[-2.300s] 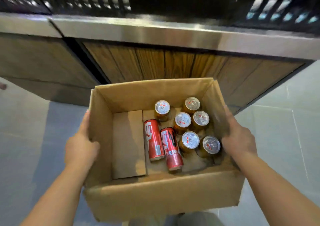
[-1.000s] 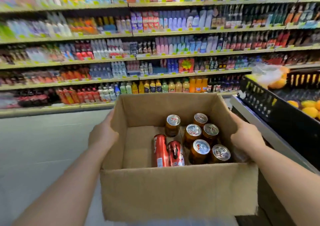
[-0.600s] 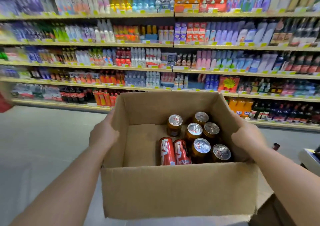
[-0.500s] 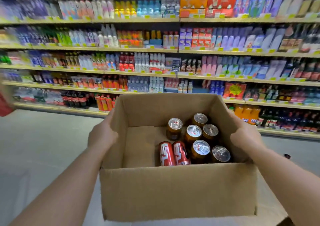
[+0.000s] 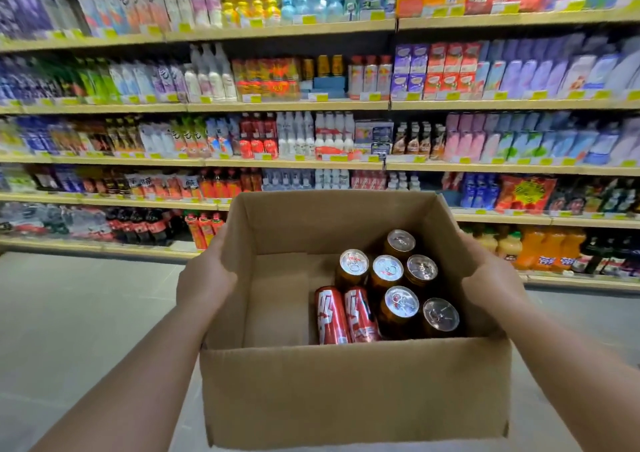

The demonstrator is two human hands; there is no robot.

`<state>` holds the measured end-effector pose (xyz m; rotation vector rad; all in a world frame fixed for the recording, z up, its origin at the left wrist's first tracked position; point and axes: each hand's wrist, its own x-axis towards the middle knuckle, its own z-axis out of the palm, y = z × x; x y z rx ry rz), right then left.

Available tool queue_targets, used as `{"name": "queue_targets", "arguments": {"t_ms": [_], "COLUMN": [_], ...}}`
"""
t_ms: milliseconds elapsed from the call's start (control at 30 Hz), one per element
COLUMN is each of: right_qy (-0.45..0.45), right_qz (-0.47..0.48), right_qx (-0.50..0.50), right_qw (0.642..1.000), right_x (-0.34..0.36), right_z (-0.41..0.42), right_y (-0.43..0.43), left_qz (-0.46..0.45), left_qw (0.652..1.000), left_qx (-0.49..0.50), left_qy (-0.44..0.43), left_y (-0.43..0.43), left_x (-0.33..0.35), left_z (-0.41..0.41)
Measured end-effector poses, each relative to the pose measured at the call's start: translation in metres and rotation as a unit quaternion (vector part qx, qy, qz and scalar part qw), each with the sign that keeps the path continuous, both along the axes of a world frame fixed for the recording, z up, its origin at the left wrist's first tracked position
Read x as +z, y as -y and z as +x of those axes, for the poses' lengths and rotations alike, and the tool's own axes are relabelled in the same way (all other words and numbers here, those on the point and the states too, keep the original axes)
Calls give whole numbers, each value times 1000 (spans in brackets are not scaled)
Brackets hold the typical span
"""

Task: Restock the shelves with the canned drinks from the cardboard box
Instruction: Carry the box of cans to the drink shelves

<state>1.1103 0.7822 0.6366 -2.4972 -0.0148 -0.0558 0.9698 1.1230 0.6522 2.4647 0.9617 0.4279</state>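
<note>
Cardboard box (image 5: 353,392) held up in front of the shelves (image 5: 287,105), top open. Left hand (image 5: 204,278) pressed flat on the box's left wall, right hand (image 5: 491,282) on the right wall — both gripping the box. Inside, right half: six gold cans (image 5: 391,271) upright w/ silver tops, two red cans (image 5: 343,316) lying side by side just left of them. Shelves full of bottles & cartons — blurred.
</note>
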Motion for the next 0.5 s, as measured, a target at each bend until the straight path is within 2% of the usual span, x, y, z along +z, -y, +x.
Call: {"name": "queue_targets", "arguments": {"t_ms": [500], "right_qy": [-38], "right_qz": [-19], "right_qx": [-21], "right_qw": [999], "right_x": [-76], "right_z": [275], "right_y": [-225], "left_qz": [-17], "left_qw": [999], "left_qx": [-39], "left_qy": [-14], "left_y": [-229], "left_x": [-73], "left_z": [300]}}
